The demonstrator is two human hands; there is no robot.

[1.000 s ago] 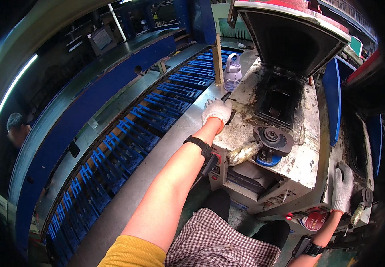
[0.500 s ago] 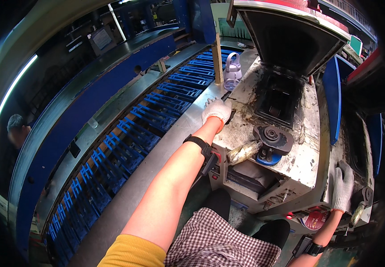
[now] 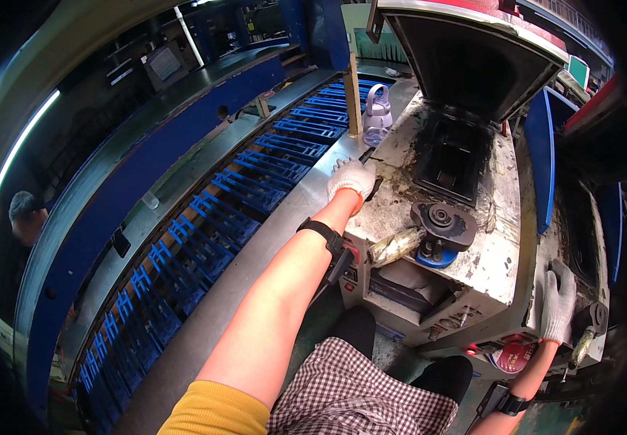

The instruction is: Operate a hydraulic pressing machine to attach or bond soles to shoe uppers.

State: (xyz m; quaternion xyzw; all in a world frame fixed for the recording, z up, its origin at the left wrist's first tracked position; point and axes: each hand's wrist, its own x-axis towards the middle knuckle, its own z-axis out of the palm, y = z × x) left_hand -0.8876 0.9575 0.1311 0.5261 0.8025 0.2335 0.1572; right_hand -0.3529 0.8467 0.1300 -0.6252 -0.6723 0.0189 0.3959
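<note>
My left hand (image 3: 353, 178), in a white knit glove, lies at the left edge of the near machine's stained metal top (image 3: 393, 199). Its fingers are curled, and dark parts show beside it; what they close on is mostly hidden. Far to the right, my right hand (image 3: 558, 308), also gloved, rests on the neighbouring machine's top (image 3: 542, 283) with its fingers stretched out and nothing in them. A dark clamp-like piece (image 3: 444, 223) with a blue base and a wrapped handle (image 3: 397, 247) sits at the near machine's front. Behind it is a black rectangular recess (image 3: 450, 163).
The machine's black-lined lid (image 3: 473, 61) stands raised. A lilac bottle (image 3: 378, 116) stands by a wooden post (image 3: 355, 98). Blue slatted racks (image 3: 219, 196) run along the left. A blue panel (image 3: 542, 163) divides the machines. A person (image 3: 27, 217) is at the far left.
</note>
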